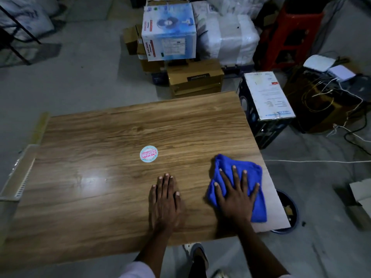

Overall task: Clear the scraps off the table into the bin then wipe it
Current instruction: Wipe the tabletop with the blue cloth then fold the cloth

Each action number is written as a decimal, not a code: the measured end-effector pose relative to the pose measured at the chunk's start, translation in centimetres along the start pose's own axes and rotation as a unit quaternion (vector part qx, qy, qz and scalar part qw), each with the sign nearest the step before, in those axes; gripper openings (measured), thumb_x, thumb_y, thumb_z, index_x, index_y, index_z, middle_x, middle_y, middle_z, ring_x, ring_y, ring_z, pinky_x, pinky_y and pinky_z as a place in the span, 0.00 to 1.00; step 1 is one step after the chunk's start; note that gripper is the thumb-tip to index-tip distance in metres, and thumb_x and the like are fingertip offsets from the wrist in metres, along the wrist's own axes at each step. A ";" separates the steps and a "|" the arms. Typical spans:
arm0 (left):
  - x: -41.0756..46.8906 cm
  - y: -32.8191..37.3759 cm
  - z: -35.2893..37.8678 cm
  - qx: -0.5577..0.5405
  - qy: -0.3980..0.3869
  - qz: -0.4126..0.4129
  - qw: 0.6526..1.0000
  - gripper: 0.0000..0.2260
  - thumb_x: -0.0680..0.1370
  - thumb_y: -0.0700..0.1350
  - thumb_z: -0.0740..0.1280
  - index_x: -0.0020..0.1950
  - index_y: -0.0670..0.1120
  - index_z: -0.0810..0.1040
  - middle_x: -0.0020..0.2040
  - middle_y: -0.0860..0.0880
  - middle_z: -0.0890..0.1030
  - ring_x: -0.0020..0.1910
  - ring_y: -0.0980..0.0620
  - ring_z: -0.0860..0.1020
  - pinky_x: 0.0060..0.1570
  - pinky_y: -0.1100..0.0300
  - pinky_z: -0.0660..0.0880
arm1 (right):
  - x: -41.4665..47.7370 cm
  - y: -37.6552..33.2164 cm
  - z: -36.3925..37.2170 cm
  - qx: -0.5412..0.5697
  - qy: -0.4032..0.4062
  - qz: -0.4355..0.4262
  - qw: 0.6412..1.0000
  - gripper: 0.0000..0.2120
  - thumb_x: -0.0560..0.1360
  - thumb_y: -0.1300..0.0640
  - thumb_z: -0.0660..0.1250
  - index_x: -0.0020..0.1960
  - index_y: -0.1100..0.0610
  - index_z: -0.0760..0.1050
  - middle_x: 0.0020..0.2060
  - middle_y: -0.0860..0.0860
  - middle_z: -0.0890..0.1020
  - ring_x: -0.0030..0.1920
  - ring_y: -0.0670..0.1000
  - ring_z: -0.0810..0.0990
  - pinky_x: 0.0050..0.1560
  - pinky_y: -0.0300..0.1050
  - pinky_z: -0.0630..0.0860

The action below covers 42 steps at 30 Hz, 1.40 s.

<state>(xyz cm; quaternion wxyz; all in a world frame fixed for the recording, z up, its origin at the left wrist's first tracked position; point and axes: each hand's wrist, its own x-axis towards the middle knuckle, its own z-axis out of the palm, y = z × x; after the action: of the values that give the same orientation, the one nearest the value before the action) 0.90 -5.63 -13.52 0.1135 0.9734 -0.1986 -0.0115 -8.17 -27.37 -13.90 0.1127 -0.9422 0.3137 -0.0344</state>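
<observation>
1. The rectangular wood-grain desk (100,167) fills the centre of your view, with its near edge toward you. A patch of light glare lies on the left half of the top.

2. The dark box with a white printed top (267,95) stands on the floor just beyond the far right corner of the desk.

3. The round dark bin with a blue rim (285,231) sits on the floor at the right edge of the desk, close to the near right corner. The desk top hides part of it. Yellowish scraps (289,209) lie inside it.

4. The crumpled blue microfibre cloth (259,203) lies on the desk along the right edge, toward the near right corner.

5. Your right hand (235,197) lies palm down on the cloth. Its fingers are straight and spread apart, pressing the cloth flat against the desk, not curled round it.

6. Your left hand (165,201) rests palm down on bare wood just left of the cloth, apart from it. Its fingers are straight and held together, and it holds nothing.

7. The round pale-blue sticker with pink lettering (148,153) is stuck near the middle of the desk, beyond the left hand's fingertips.
</observation>
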 end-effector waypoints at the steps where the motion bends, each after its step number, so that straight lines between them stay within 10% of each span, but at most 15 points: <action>1: -0.1 0.0 0.0 0.000 -0.002 0.001 1.000 0.27 0.82 0.51 0.52 0.79 0.44 0.67 0.80 0.46 0.64 0.81 0.47 0.60 0.76 0.42 0.61 | -1.4 -1.5 0.2 0.010 0.004 0.029 1.000 0.29 0.81 0.33 0.51 0.81 0.33 0.55 0.83 0.46 0.59 0.84 0.57 0.51 0.77 0.75 0.44; 9: -2.5 -0.6 0.1 -0.006 -0.010 0.016 1.000 0.26 0.83 0.51 0.51 0.79 0.43 0.67 0.80 0.44 0.64 0.81 0.46 0.60 0.76 0.43 0.61 | -6.4 -2.9 1.1 0.021 -0.001 -0.217 0.976 0.29 0.79 0.33 0.61 0.78 0.35 0.65 0.82 0.46 0.60 0.83 0.57 0.57 0.75 0.77 0.55; 17: -9.3 -2.3 0.0 -0.005 -0.008 0.037 0.999 0.25 0.84 0.52 0.52 0.81 0.46 0.63 0.82 0.47 0.62 0.82 0.48 0.56 0.76 0.44 0.60 | -7.4 -3.3 -0.3 0.064 0.015 0.088 0.994 0.29 0.80 0.34 0.51 0.80 0.36 0.61 0.82 0.51 0.62 0.83 0.61 0.54 0.75 0.78 0.45; 25: -9.6 -3.4 -1.6 -0.053 -0.062 0.028 0.996 0.28 0.77 0.52 0.58 0.77 0.46 0.71 0.78 0.48 0.68 0.77 0.48 0.65 0.71 0.50 0.66 | -10.4 -3.7 1.6 0.028 -0.019 -0.278 0.960 0.27 0.78 0.32 0.59 0.77 0.33 0.68 0.80 0.44 0.67 0.82 0.55 0.60 0.76 0.75 0.53; 36: -10.6 -3.9 -1.0 -0.073 -0.003 0.052 0.996 0.25 0.82 0.52 0.58 0.80 0.50 0.65 0.82 0.51 0.61 0.82 0.52 0.56 0.77 0.50 0.56 | -9.4 -3.5 0.9 0.046 0.082 0.136 0.986 0.24 0.82 0.37 0.57 0.77 0.38 0.69 0.81 0.49 0.65 0.83 0.59 0.57 0.74 0.78 0.49; 42: -7.3 -5.2 -1.6 -0.079 0.000 0.029 0.996 0.21 0.82 0.50 0.54 0.72 0.48 0.74 0.75 0.49 0.72 0.74 0.47 0.69 0.69 0.44 0.68 | -12.3 -12.3 4.0 0.014 0.024 -0.078 0.997 0.27 0.81 0.36 0.57 0.80 0.36 0.62 0.83 0.48 0.60 0.83 0.60 0.54 0.75 0.78 0.45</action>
<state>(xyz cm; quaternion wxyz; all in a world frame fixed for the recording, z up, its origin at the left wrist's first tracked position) -3.71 2.26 -13.32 0.1901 0.9553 -0.2251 -0.0234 -10.31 -9.66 -14.86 0.1152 -0.9611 0.2409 -0.0697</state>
